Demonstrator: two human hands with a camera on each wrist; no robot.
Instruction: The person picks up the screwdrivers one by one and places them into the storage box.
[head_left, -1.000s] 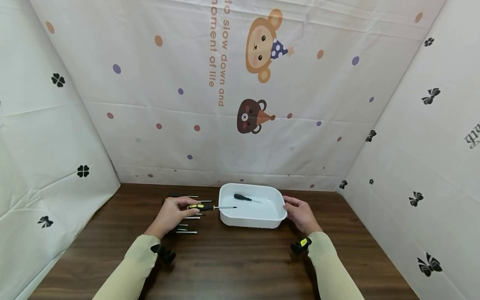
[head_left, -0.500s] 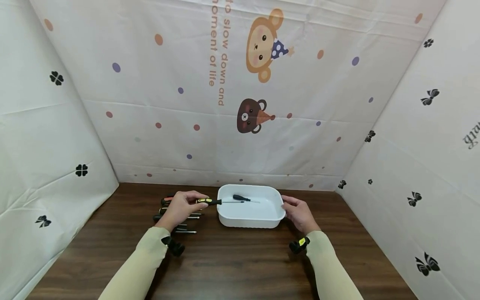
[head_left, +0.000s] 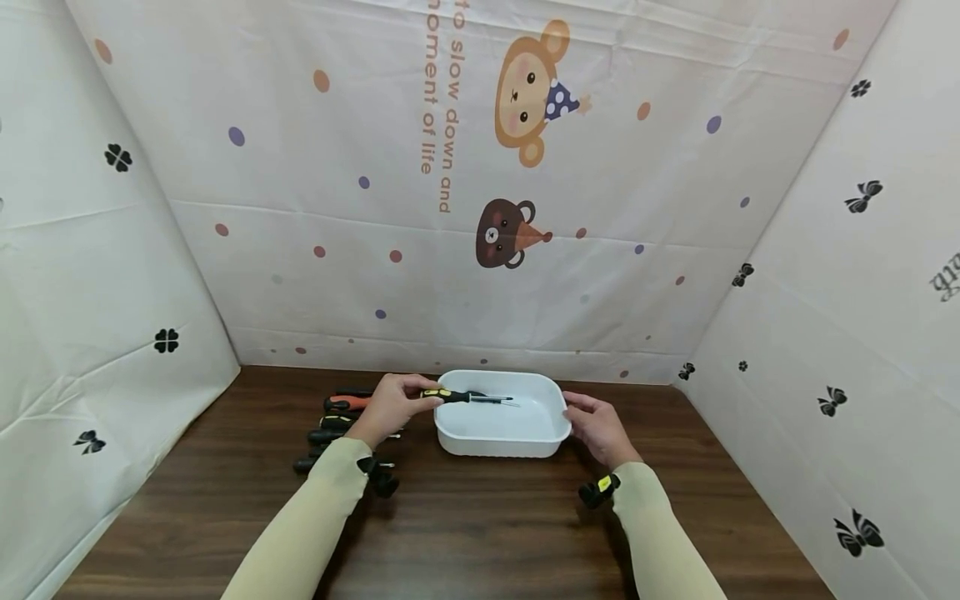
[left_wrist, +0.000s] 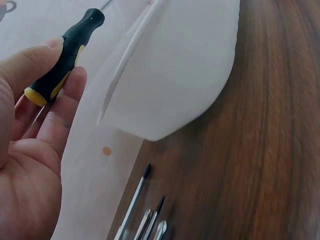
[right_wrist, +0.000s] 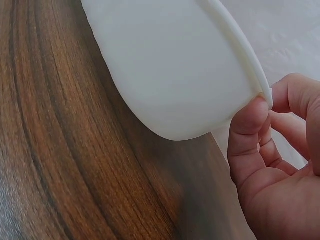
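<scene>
White tray [head_left: 502,447], pinched at three o'clock by right hand [head_left: 600,429]; black-yellow screwdriver [head_left: 455,396], clamped in left hand [head_left: 392,408] at nine o'clock.

Screwdriver [head_left: 456,397] carried farther over white tray [head_left: 501,446], orange handle [head_left: 348,402] uncovered

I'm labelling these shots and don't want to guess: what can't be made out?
Held screwdriver, left wrist view: tip cut off by the top edge.
Smaller screwdriver in the white tray, head view: partly hidden behind the held one.
Screwdrivers on the table, head view: partly covered by the left hand and sleeve.
The white tray, right wrist view: far end cut off by the top edge.
</scene>
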